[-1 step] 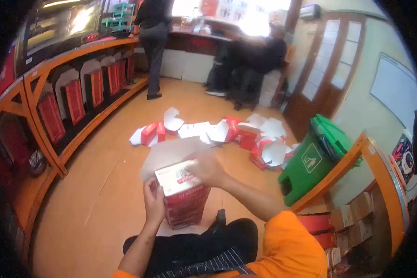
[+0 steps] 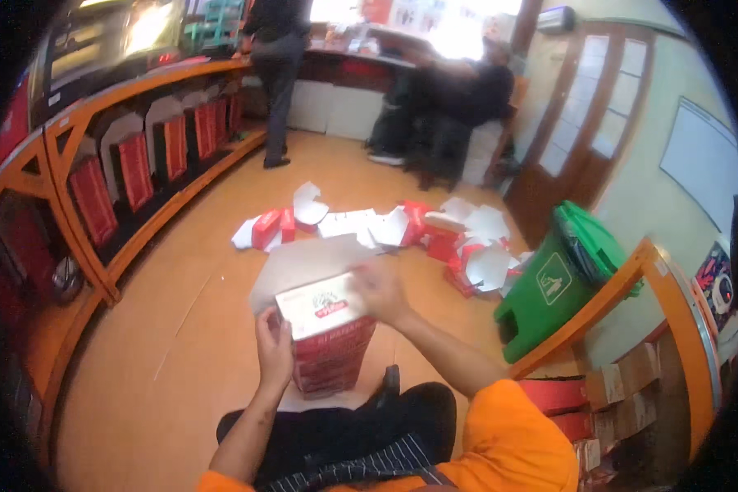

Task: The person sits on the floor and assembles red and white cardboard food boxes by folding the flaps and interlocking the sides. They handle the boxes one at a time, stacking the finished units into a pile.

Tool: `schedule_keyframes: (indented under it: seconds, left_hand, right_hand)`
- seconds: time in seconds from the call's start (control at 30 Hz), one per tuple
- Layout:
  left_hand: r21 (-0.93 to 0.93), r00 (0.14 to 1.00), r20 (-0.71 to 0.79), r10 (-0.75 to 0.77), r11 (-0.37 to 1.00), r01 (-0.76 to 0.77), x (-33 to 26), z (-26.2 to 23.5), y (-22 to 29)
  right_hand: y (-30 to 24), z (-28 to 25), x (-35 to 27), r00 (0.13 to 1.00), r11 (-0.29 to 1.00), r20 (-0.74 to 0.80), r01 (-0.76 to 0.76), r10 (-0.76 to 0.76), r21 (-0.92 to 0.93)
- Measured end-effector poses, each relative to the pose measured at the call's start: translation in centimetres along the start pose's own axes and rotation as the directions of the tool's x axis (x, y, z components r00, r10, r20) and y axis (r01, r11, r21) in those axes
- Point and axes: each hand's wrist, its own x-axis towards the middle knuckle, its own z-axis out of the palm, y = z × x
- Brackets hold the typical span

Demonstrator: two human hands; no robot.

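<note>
A tall stack of red cardboard cartons (image 2: 330,361) stands on the floor in front of my bent legs. On top lies a cream panel (image 2: 313,310) with a small red and green print. A large pale flap (image 2: 303,261) spreads out behind it. My left hand (image 2: 274,344) grips the stack's left side, its thumb up at the panel's near left corner. Over the panel's far right corner is my right hand (image 2: 377,292), bent at the fingers and blurred by motion. Whether it pinches the cardboard I cannot make out.
Red and white cartons (image 2: 484,266) lie scattered ahead on the floor. A green bin (image 2: 541,287) and an orange-framed rack (image 2: 664,320) stand at right. Red carton stacks (image 2: 133,170) line the left shelf. One person (image 2: 277,74) stands at the back; dark figures (image 2: 459,98) are farther right.
My right hand has shifted slightly right, uncovering more of the panel's print. My left hand stays at the stack's side.
</note>
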Motion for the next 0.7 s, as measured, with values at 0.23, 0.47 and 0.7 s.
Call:
schedule_keyframes:
  seconds: [0.23, 0.47, 0.7]
  left_hand:
    - [0.004, 0.997, 0.022, -0.070, 0.998, 0.070, 0.5, 1.6, 0.0]
    - [-0.024, 0.991, 0.074, -0.110, 0.993, 0.112, 0.9, 0.9, 0.0]
    - [-0.264, 0.907, -0.022, -0.422, 0.877, 0.402, -0.2, 1.3, 0.9]
  right_hand:
    - [3.8, 0.1, -4.5, 0.691, 0.543, 0.224, -0.694, 0.687, 0.473]
    - [3.2, 0.3, -4.3, 0.684, 0.565, 0.253, -0.717, 0.684, 0.409]
    - [8.0, 1.4, -7.2, 0.473, 0.270, 0.319, -0.814, 0.821, 0.514]
